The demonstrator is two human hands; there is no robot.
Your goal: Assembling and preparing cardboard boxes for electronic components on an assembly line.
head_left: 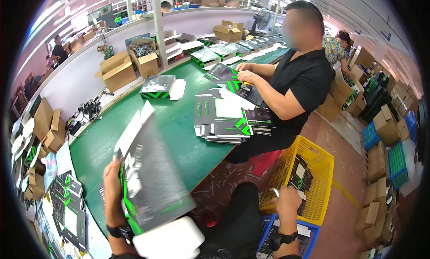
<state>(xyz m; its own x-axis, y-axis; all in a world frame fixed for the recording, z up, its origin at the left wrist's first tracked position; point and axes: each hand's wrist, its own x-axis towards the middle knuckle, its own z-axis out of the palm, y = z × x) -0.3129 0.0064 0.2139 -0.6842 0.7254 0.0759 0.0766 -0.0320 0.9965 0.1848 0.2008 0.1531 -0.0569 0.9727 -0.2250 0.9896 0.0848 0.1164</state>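
My left hand (113, 176) grips the left edge of a large dark grey and green carton (154, 178), which is tilted and blurred by motion. White flaps stick out at its top and bottom ends. My right hand (287, 201) is closed above the rim of a yellow plastic basket (323, 169), at the lower right. A small pale, shiny piece (275, 192) pokes out between its thumb and fingers; its kind is not clear. Flat printed cardboard pieces (301, 171) lie inside the basket.
Across the green table (174, 120), a person in black (291, 93) handles cardboard by a stack of flat cartons (219, 120). A folded box (157, 86) sits at the far side. A blue basket (313, 232) stands below my right wrist. Paper scraps litter the floor.
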